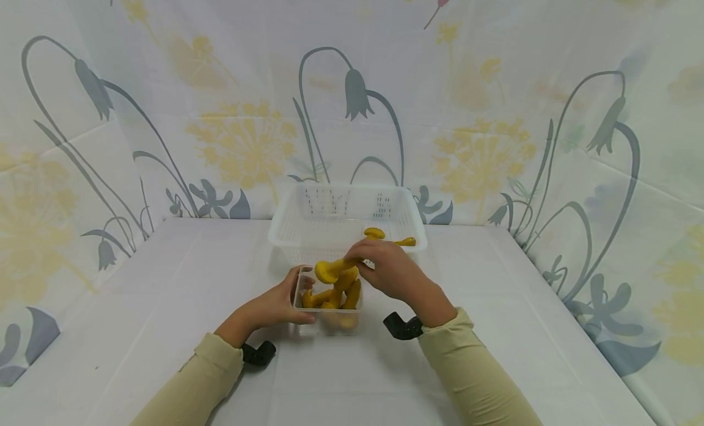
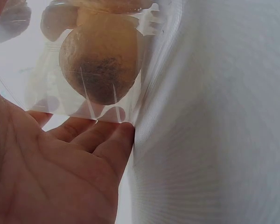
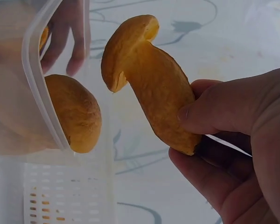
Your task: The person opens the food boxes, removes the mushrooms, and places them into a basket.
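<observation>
My right hand (image 1: 393,272) pinches a yellow mushroom (image 3: 154,88) by the lower end of its stem, thumb on one side and fingers on the other. Its cap points left, above a clear plastic box (image 1: 330,310) on the table. Inside the box lie several more yellow mushrooms (image 1: 312,299), one of them standing up past the rim in the right wrist view. My left hand (image 1: 273,305) grips the box from its left side, thumb at the front and fingers round the back. A rounded mushroom (image 2: 100,60) shows through the clear wall in the left wrist view.
Behind the box stands a white perforated basket (image 1: 280,233). Two yellow mushrooms, one cap (image 1: 374,233) and one stem (image 1: 407,241), show at its right side. White cloth covers the table (image 1: 165,328), and a flower-printed curtain (image 1: 352,145) hangs behind and at both sides.
</observation>
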{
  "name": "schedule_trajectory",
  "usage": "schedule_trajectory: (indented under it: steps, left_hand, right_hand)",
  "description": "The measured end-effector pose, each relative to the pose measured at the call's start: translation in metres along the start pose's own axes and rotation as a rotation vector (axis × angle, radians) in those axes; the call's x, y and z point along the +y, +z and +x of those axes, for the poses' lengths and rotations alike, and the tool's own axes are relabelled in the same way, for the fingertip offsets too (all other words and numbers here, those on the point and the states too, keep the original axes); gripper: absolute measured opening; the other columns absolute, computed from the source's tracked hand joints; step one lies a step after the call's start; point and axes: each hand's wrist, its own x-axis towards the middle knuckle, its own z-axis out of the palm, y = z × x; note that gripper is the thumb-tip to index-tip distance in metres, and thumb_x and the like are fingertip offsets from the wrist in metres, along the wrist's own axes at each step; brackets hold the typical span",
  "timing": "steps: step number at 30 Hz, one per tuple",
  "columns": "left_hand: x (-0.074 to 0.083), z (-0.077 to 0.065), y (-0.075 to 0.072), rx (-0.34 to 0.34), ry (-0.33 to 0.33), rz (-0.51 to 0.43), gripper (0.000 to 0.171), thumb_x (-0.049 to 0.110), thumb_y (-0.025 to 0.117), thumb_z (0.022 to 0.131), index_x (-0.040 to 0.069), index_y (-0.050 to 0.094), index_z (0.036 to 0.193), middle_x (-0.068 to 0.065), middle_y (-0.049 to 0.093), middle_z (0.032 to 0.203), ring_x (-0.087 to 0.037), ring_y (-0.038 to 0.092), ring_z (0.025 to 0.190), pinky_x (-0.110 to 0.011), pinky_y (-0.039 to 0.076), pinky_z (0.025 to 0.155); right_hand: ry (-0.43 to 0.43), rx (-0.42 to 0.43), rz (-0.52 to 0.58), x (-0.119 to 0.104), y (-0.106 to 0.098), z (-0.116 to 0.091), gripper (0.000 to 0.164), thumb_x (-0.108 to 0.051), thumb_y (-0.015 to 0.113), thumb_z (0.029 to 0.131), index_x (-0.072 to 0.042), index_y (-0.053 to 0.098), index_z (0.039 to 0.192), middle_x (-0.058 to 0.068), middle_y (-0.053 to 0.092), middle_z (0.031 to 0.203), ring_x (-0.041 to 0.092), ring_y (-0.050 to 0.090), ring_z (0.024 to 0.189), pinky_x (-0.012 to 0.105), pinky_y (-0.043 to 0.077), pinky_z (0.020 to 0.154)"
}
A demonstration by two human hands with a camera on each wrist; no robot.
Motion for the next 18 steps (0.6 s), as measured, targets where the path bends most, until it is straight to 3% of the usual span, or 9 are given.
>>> schedule_trajectory:
  steps: [6,18]
  left_hand:
    - [0.0,0.0,0.0,0.0,0.004,0.004,0.104,0.037,0.084,0.073,0.014,0.015,0.149,-0.013,0.039,0.146,-0.031,0.038,0.138,-0.054,0.029,0.114]
    - [0.0,0.0,0.0,0.004,-0.008,0.002,0.103,0.035,0.084,0.073,0.013,0.016,0.148,-0.012,0.04,0.147,-0.032,0.038,0.139,-0.054,0.029,0.114]
  right_hand:
    - [-0.017,0.069,0.019,0.001,-0.008,0.0,0.016,-0.001,0.068,0.087,-0.011,0.073,0.099,-0.002,0.071,0.098,0.013,0.065,0.091,0.028,0.055,0.083]
    - [-0.051,0.244,0.026,0.012,-0.016,-0.004,0.017,0.002,0.072,0.083,-0.008,0.074,0.097,0.004,0.071,0.1,0.018,0.068,0.096,0.03,0.056,0.083]
